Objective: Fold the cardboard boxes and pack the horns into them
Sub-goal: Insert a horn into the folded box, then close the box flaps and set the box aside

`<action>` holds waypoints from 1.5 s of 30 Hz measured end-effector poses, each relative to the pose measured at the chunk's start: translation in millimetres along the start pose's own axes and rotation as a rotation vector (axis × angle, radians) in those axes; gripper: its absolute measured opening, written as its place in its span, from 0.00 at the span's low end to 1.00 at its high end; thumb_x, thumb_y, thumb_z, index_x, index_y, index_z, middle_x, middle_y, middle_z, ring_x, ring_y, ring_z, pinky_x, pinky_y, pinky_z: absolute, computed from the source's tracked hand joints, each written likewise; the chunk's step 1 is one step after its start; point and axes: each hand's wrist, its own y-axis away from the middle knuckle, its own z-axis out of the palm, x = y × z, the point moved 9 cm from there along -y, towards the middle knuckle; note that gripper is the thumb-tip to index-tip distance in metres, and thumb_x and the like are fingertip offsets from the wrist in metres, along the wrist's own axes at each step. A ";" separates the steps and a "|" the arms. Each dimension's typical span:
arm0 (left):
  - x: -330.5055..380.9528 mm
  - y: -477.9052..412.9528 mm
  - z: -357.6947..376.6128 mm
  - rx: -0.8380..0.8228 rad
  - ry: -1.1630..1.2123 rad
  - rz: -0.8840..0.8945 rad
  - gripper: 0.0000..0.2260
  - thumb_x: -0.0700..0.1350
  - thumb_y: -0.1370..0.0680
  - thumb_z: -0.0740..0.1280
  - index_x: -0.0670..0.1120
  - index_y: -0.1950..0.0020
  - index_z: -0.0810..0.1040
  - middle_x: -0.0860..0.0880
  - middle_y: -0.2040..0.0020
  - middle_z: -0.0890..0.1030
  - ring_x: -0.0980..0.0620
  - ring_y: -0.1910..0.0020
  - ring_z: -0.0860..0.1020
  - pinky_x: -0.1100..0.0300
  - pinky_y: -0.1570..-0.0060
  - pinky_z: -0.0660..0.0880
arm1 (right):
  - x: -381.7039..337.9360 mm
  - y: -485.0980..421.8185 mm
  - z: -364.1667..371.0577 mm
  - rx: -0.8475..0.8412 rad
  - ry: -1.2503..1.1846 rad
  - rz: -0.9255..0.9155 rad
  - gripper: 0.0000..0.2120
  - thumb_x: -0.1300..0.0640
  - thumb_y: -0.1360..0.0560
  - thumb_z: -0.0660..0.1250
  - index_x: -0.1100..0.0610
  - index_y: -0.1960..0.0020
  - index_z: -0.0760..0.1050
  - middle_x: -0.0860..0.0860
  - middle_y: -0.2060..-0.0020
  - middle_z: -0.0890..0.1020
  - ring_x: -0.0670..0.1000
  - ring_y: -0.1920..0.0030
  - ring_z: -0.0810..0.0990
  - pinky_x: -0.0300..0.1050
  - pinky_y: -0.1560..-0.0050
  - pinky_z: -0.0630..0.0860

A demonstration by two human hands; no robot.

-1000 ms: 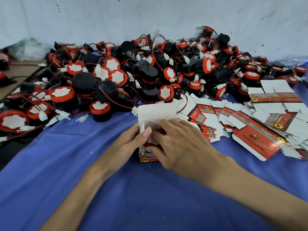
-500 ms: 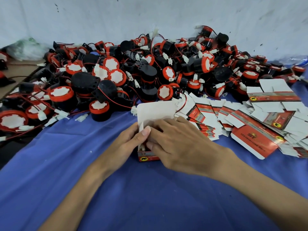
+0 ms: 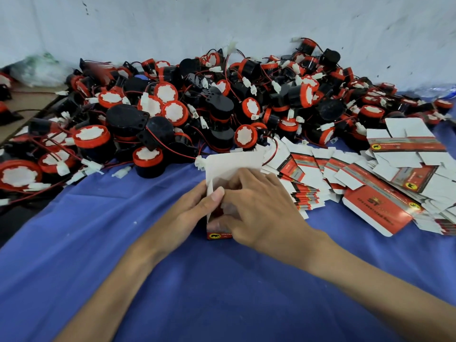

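Note:
A small red and white cardboard box (image 3: 232,164) stands on the blue cloth (image 3: 172,280) at the centre, its white flap raised toward the horns. My left hand (image 3: 190,215) holds its left side, thumb on the top edge. My right hand (image 3: 259,208) covers the box from the right, fingers curled over its flaps and thumb on the red front. A big heap of black and red horns (image 3: 217,104) with red wires and white plugs lies behind. Flat unfolded boxes (image 3: 380,183) fan out at the right.
A single horn (image 3: 148,160) sits at the front of the heap, left of the box. A white wall (image 3: 222,25) closes off the back. A clear plastic bag (image 3: 37,70) lies at the far left beside a brown surface (image 3: 22,104).
My right hand's fingers have shifted slightly over the box flaps. The box and my left hand stay where they were.

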 end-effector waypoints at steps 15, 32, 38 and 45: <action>6.7 -1.1 0.6 0.108 0.011 -0.014 0.16 0.53 0.23 0.61 0.48 0.40 0.77 0.52 0.44 0.83 0.58 0.43 0.79 0.65 0.44 0.74 | -3.3 27.9 -32.2 0.409 -0.225 -0.266 0.11 0.55 0.24 0.62 0.59 0.52 0.81 0.53 0.48 0.73 0.53 0.46 0.72 0.44 0.42 0.69; 39.8 7.6 -6.2 0.320 -0.517 0.348 0.06 0.45 0.29 0.71 0.45 0.54 0.79 0.57 0.50 0.82 0.62 0.50 0.80 0.64 0.52 0.76 | 76.3 38.9 9.8 0.309 -1.044 0.198 0.16 0.38 0.30 0.66 0.34 0.44 0.68 0.44 0.57 0.85 0.45 0.59 0.81 0.42 0.61 0.74; 32.7 11.2 -2.4 0.180 -0.672 0.276 0.22 0.62 0.25 0.61 0.51 0.38 0.77 0.58 0.42 0.80 0.61 0.44 0.77 0.60 0.47 0.76 | 67.1 41.5 9.8 0.328 -0.968 0.049 0.12 0.52 0.27 0.69 0.43 0.44 0.78 0.37 0.48 0.82 0.36 0.47 0.80 0.26 0.52 0.73; 45.5 14.8 5.2 0.165 -0.835 0.492 0.17 0.50 0.22 0.64 0.47 0.36 0.77 0.52 0.39 0.79 0.55 0.39 0.78 0.57 0.41 0.76 | 53.1 55.2 -13.5 0.718 -0.335 -0.148 0.11 0.54 0.27 0.70 0.57 0.47 0.83 0.53 0.56 0.82 0.48 0.52 0.77 0.39 0.49 0.75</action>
